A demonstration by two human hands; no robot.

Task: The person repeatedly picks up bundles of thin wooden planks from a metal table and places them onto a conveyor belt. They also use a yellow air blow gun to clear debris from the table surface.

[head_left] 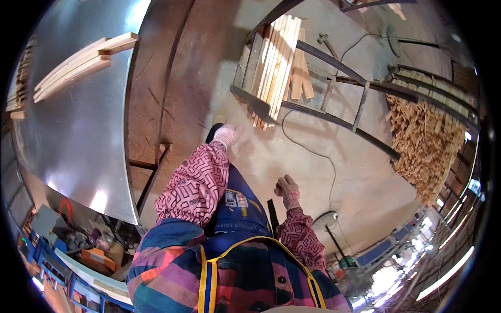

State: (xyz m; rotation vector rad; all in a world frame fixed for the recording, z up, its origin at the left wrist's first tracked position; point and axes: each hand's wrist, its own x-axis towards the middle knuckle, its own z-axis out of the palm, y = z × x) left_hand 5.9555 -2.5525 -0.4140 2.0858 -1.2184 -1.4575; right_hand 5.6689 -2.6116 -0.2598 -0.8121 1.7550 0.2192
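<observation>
My left hand point(228, 134), in a pale knitted glove, hangs out in front of my body with its fingers loosely extended and nothing visible in it. On the right, my right hand point(287, 192) is gloved too; its fingers are loosely bent and a little apart, with no object showing. Both forearms wear pink patterned sleeve covers point(195, 182). Ahead of the hands stands a dark metal frame rack point(334, 62) holding a bundle of long pale wooden strips point(276, 65). Neither hand touches the strips. A few flatter wooden boards point(298, 78) lie beside the bundle.
A shiny metal-topped table point(86, 135) fills the left side, with several wooden strips point(78, 65) on it. A large stack of wood pieces point(425, 138) stands at the right. A cable point(318, 153) crosses the floor near a round-based stand point(326, 218).
</observation>
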